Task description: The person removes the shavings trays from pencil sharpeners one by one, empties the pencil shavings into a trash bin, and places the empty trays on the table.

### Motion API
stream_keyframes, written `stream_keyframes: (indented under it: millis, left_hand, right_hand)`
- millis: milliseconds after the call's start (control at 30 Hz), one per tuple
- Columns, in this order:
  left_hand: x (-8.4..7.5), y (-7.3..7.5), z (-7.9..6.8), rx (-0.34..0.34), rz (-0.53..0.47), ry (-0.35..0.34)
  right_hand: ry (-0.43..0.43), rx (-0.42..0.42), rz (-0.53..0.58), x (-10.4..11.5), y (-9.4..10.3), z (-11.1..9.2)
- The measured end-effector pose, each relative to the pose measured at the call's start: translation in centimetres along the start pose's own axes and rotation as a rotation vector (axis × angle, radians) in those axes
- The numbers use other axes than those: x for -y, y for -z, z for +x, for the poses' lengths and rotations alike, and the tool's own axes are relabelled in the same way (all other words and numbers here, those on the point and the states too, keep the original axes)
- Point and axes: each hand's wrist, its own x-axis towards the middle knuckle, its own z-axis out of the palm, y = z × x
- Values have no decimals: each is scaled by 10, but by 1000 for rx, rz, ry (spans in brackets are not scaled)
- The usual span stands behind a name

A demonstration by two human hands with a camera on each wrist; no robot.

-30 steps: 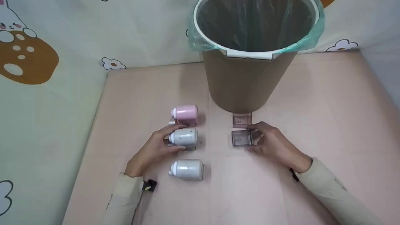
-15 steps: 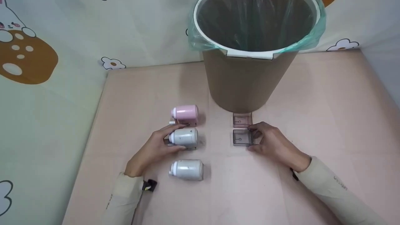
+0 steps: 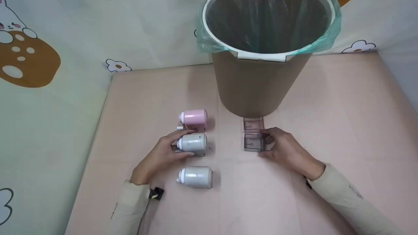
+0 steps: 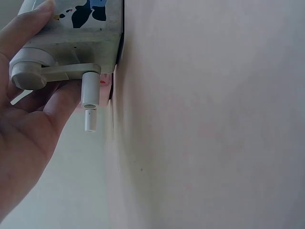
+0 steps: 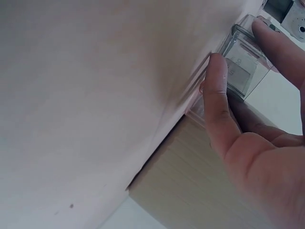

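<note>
In the head view my left hand (image 3: 160, 151) grips the middle one of three toy-like crank pencil sharpeners, a grey sharpener (image 3: 192, 143) lying with its crank to the left. Its crank handle (image 4: 66, 71) and printed side show in the left wrist view. A pink sharpener (image 3: 195, 117) lies behind it, and another grey sharpener (image 3: 197, 177) lies in front. To the right, my right hand (image 3: 287, 151) pinches a smoky clear shavings drawer (image 3: 253, 143) by its right side between thumb and fingers. Right behind that drawer sits a pinkish clear drawer (image 3: 253, 125).
A tall brown waste bin (image 3: 258, 85) with a green plastic liner (image 3: 321, 44) stands at the back, close behind the drawers. The table (image 3: 235, 202) has a pale pink cover. Patterned cloth walls (image 3: 156, 36) border it at the back and sides.
The smoky drawer has shifted slightly back and right in my right hand, from tilted to level beside the pinkish drawer. My left hand has stayed on the middle sharpener.
</note>
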Motion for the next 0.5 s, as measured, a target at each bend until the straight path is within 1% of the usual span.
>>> stream_keyframes:
  millis: [233,500]
  left_hand:
    - [-1,0,-1,-5,-3,8]
    - [-6,2,0,38,77,-11]
  right_hand:
    - [-2,3,21,-1,0,0]
    - [-14,24,6,-2,3,-2]
